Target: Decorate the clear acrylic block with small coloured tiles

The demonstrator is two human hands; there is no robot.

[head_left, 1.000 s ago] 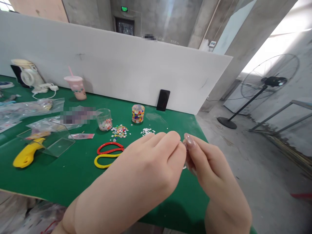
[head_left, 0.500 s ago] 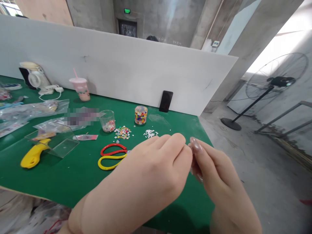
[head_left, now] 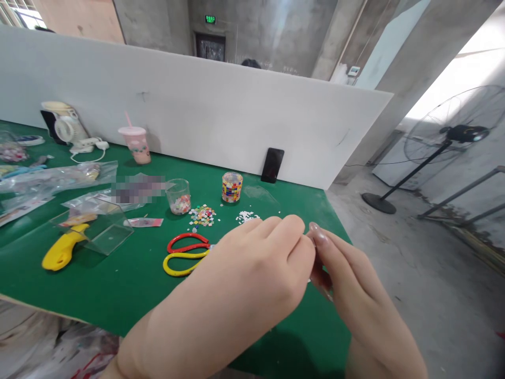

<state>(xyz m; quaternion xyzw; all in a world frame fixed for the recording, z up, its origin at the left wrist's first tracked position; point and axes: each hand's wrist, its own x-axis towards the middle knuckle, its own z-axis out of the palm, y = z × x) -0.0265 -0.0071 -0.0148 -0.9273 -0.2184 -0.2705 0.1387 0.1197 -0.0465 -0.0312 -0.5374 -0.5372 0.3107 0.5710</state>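
My left hand point(head_left: 256, 273) and my right hand point(head_left: 347, 284) meet fingertip to fingertip above the right end of the green table point(head_left: 118, 284). Both are closed in a pinch on something small that the fingers hide. Behind the left hand lie scissors with red and yellow handles point(head_left: 185, 254). Farther back sit a pile of coloured mosaic chips point(head_left: 202, 215), a pile of white chips point(head_left: 247, 216), a glass cup with chips in it point(head_left: 178, 196) and a cup covered in coloured mosaic point(head_left: 232, 187).
A white partition point(head_left: 197, 110) runs along the table's far edge, with a black phone point(head_left: 272, 165) leaning on it. At left lie a yellow-handled tool point(head_left: 65, 246), a clear box point(head_left: 100, 229), plastic bags, a pink drink cup point(head_left: 136, 143) and a small fan. A floor fan point(head_left: 450, 131) stands right.
The view has shifted slightly, so the table items sit a little farther right. Both hands stay pinched together and have edged right and down.
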